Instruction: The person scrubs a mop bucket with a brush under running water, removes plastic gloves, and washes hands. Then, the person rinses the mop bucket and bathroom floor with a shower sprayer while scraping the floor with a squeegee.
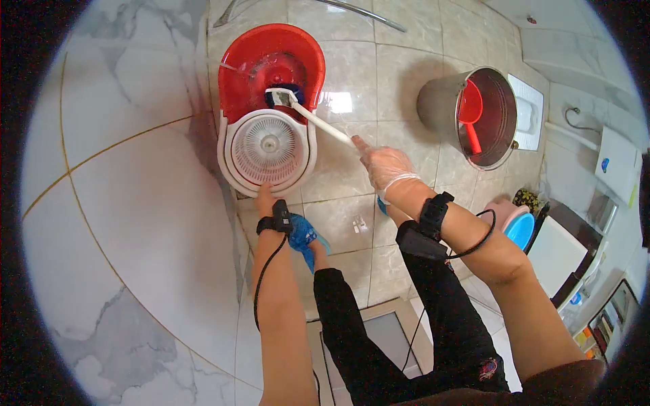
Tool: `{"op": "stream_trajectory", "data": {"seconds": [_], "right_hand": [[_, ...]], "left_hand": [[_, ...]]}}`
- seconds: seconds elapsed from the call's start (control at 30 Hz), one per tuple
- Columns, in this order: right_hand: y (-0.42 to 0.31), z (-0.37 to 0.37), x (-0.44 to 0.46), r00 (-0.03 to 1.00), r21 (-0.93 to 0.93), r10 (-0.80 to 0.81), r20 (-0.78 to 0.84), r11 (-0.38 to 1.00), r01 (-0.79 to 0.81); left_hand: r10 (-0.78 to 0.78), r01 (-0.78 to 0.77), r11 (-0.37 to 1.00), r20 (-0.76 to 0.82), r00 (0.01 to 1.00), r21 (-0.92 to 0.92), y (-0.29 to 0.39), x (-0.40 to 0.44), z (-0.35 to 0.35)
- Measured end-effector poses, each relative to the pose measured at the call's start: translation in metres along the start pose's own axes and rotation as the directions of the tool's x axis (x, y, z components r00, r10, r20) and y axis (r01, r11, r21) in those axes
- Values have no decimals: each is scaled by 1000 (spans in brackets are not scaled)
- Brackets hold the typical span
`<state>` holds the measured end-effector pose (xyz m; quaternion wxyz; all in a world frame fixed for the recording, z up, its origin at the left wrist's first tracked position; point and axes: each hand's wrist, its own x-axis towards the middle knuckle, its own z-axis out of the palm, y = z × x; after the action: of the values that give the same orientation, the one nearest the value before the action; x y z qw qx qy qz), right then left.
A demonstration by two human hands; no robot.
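My right hand [389,166], in a clear plastic glove, is closed around the white handle of a scrub brush [325,127]. The brush's head, white with dark blue bristles, rests inside the red mop bucket [233,91], by the edge of the white spin basket [269,143]. At the near rim of the bucket is my left hand [265,196], gripping the white edge; some of its fingers are hidden. A little water shows in the red basin.
On the tiled floor to the right stands a metal bucket [433,101] with a red dipper [470,105] in it. Behind it lies a squat toilet [527,111]. Basins [520,229] are stacked further right. A marble wall [149,203] borders the left. A metal pipe [365,12] crosses the top.
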<state>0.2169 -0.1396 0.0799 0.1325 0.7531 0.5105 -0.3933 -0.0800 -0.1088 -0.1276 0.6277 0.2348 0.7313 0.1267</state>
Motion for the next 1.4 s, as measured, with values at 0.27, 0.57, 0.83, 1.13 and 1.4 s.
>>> {"op": "stream_trajectory", "data": {"seconds": [0.27,0.57,0.83,1.13,1.4], "right_hand": [[-9,-19,20,998,369,66,-2,927,-60],[-74,-16,148,976,-24,-185,-112,983,183],[-149,-2,143,959,-75,-264,107,959,272],[-56,-50,158,89,-136,-966,-243,125,983],[-46,-68,204,376,539,-874,-307,166,826]], "left_hand": [[-216,219,936,41,976,-276,-3,5,0],[568,-593,340,343,748,730,-42,26,-15],[31,-66,975,162,986,212,-22,28,-5],[210,-258,844,153,966,471,-45,43,-7],[409,-459,443,283,868,770,-82,66,-16]]}}
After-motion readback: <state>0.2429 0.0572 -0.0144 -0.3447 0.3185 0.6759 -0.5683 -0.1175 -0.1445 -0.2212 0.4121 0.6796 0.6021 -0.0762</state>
